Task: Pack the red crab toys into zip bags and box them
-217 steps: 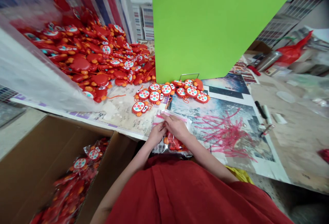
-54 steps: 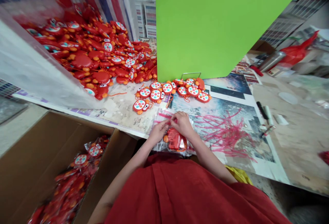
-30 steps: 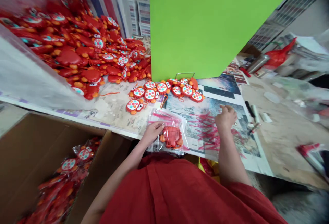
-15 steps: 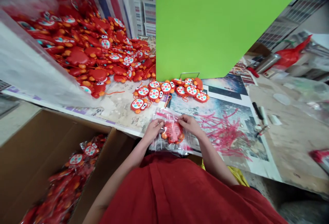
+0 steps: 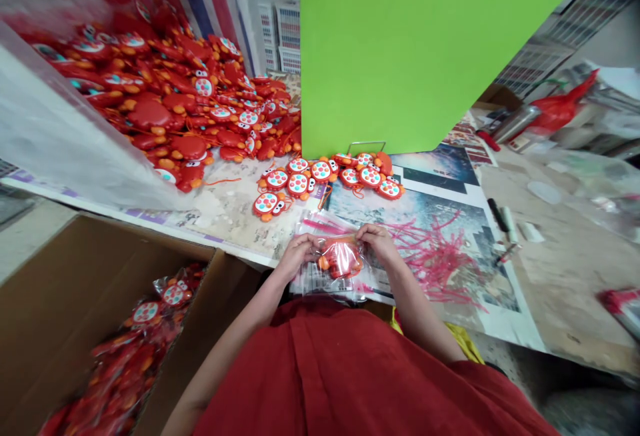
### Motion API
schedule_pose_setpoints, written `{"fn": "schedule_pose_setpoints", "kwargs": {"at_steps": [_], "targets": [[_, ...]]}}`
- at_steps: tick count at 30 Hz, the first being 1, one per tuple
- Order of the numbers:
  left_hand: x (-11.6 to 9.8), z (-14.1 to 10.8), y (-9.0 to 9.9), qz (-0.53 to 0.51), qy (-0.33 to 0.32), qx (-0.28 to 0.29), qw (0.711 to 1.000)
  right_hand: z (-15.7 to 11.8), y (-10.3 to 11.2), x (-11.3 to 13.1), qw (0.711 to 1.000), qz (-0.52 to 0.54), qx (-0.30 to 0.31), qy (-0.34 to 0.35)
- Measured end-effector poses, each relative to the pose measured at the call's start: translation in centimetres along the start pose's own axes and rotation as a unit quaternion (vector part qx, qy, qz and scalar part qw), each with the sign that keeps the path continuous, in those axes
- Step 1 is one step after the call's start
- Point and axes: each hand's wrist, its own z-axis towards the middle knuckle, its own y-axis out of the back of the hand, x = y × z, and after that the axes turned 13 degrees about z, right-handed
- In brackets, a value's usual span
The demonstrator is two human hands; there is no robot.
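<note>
Between my hands is a clear plastic bag (image 5: 316, 283) with a red and orange crab-shaped toy (image 5: 345, 257) inside it. My left hand (image 5: 299, 255) pinches the bag's upper left edge. At the upper right edge, the fingers of my right hand (image 5: 376, 241) are closed on the same bag. More clear bags with pink strips lie flat beneath, at the table's near edge. Just beyond, several red toys (image 5: 299, 184) with white, dotted round faces lie in a loose group, some with orange cords.
A large heap of red toys (image 5: 150, 113) spills from a sack at the left. Below it stands a cardboard box (image 5: 65, 276) holding bagged toys. A green panel (image 5: 400, 49) rises behind the table. Pink strips (image 5: 440, 256) and a black marker (image 5: 499, 215) lie right.
The toy sits lower and fully within the bag, turned slightly. My right hand has shifted a little to the right, and the bag's top edge is pulled straighter between both hands.
</note>
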Motion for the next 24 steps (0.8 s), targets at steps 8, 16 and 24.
{"fn": "schedule_pose_setpoints", "kwargs": {"at_steps": [8, 16, 24], "targets": [[0.3, -0.1, 0.0, 0.026, -0.017, -0.005, 1.0, 0.1, -0.4, -0.2, 0.995, -0.07, 0.068, 0.035], [0.2, -0.2, -0.5, 0.021, -0.023, -0.009, 0.999, 6.3, 2.6, 0.9, 0.944, -0.278, -0.057, 0.168], [0.0, -0.3, -0.5, 0.006, -0.018, -0.016, 1.0, 17.6, 7.6, 6.5, 0.828, -0.494, -0.229, 0.132]]}}
